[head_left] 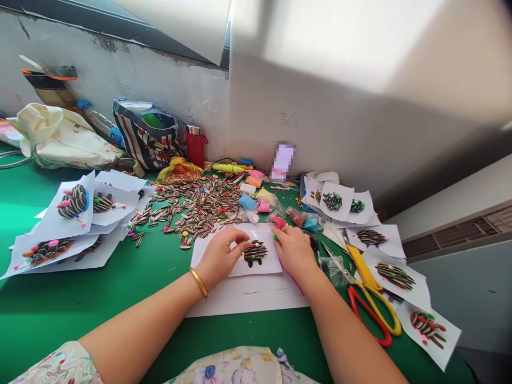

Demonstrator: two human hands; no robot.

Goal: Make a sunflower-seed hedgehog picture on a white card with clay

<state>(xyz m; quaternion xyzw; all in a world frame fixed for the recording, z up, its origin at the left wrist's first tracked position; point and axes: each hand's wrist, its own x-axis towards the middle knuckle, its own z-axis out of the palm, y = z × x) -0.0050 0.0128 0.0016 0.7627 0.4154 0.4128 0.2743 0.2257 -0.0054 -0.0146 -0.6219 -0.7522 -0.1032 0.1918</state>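
Note:
A white paper card (266, 266) lies on larger white sheets (256, 298) in front of me. On it is a small hedgehog figure (256, 252) of striped sunflower seeds, with dark feet and green, red and pale dots. My left hand (224, 250), a gold bangle at its wrist, rests on the card's left side; its thumb and index finger meet at the hedgehog's left edge, and what they pinch is too small to make out. At the card's right edge, my right hand (295, 248) has its fingertips closed round a bit of green clay (275, 238).
Loose sunflower seeds (212, 205) spread behind the card, beside coloured clay packs (248, 202). Finished seed cards (64, 234) lie left, more cards (396, 274) right. Scissors (372, 304) and a yellow cutter (362, 266) lie beside my right arm. A red flask (195, 149) stands by the wall.

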